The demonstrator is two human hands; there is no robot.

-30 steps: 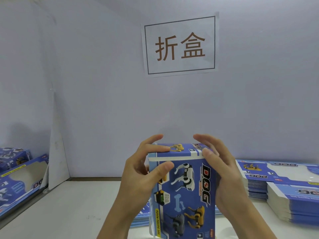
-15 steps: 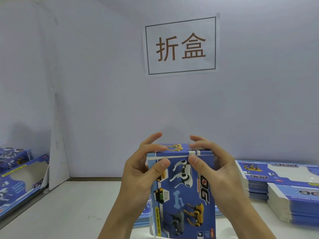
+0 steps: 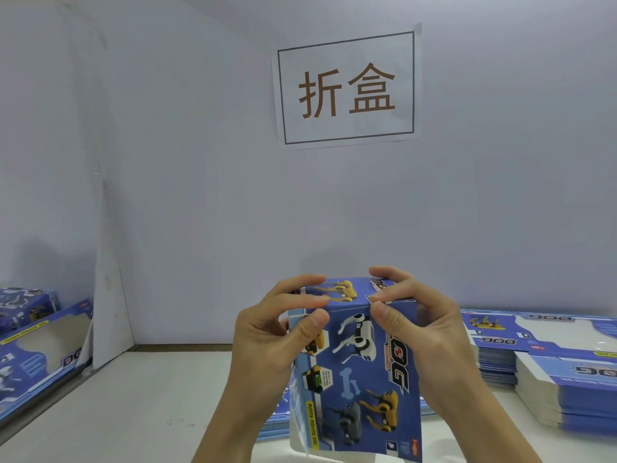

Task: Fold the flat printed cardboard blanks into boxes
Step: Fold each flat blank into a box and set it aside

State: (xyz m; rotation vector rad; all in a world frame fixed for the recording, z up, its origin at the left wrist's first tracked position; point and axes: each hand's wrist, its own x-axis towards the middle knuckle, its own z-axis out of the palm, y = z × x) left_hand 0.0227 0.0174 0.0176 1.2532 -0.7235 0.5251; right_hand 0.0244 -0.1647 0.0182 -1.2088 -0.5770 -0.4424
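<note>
Your right thumb has slid left since a second ago — it was lying across the box's right edge over the "DOG" lettering, now it's pressed on the front face near the middle of the top edge, right by the white dog print. The box [image 3: 359, 379] itself sits about where it was, upright, held up in front of you above the table [image 3: 117, 412]. The top flap looks more closed down than before, folded flat over the opening.

Your left hand [image 3: 267, 332] grips the box's upper left corner: thumb on the front face, fingers curled over the top flap. Your right hand [image 3: 424, 322] grips the upper right corner the same way — thumb in front, fingers hooked over the top. Both thumbs sit close together near the top fold, not touching.

Flat blanks lie in stacks [image 3: 547, 355] on the table to your right, well apart from the box; more flat blanks [image 3: 273, 426] lie under and behind it, partly hidden. At far left, folded boxes [image 3: 23, 305] and a windowed blank [image 3: 40, 355] sit where they were. The paper sign [image 3: 347, 88] is on the wall, unchanged.
</note>
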